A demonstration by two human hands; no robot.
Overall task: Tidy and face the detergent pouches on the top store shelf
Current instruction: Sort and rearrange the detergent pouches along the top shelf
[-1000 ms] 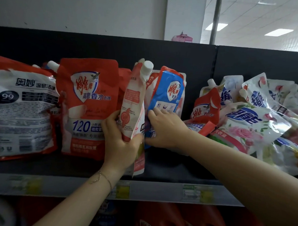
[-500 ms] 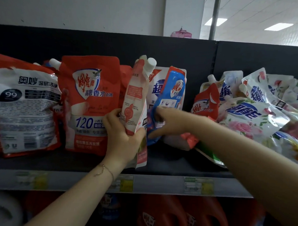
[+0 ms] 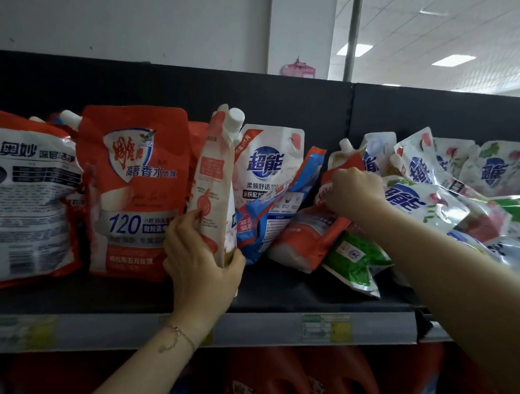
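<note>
Bright ceiling panels [image 3: 453,60] in the upper right light the scene softly, glare sheens the glossy white pouches [image 3: 425,201] at right, the lower shelf [image 3: 274,376] along the bottom lies dim, the price labels [image 3: 326,326] are blurred, and straight lines bow toward the frame edges

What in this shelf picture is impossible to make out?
All in the head view:
- Price tags on the shelf edge: blurred, unreadable.
- Red jugs below: dark, cut by the bottom edge.
- White pouch far left: cut by the left edge.
- Side-on pouch in the left hand: front turned away.
- Fingertips of the right hand: hidden, curled on the red pouch.
</note>
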